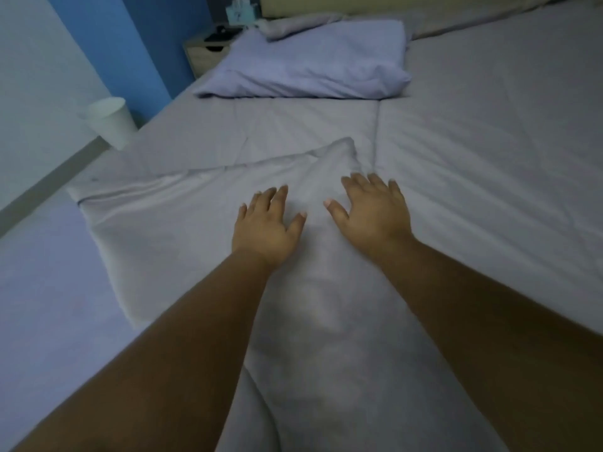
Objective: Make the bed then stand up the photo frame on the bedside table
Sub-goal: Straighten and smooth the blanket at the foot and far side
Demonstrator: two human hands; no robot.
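Both hands lie palm-down with fingers spread on a grey blanket (pixel 182 243), which is folded and lies across the centre and lower part of the frame. The left hand (pixel 266 228) sits just left of centre; the right hand (pixel 375 212) sits just right of it, the two near each other but apart. Neither grip is closed on anything: the fingers are flat on the fabric. The blanket rests on the bed (pixel 489 132), whose grey sheet fills the right side. A pale lilac pillow (pixel 313 63) lies at upper centre. The bedside bench (pixel 204 55) stands at upper left of the pillow, next to a blue wall (pixel 107 37). A small teal object (pixel 239 11) stands upright at its back; whether this is the photo frame cannot be told. A white bin (pixel 111 122) stands on the floor at the left edge.
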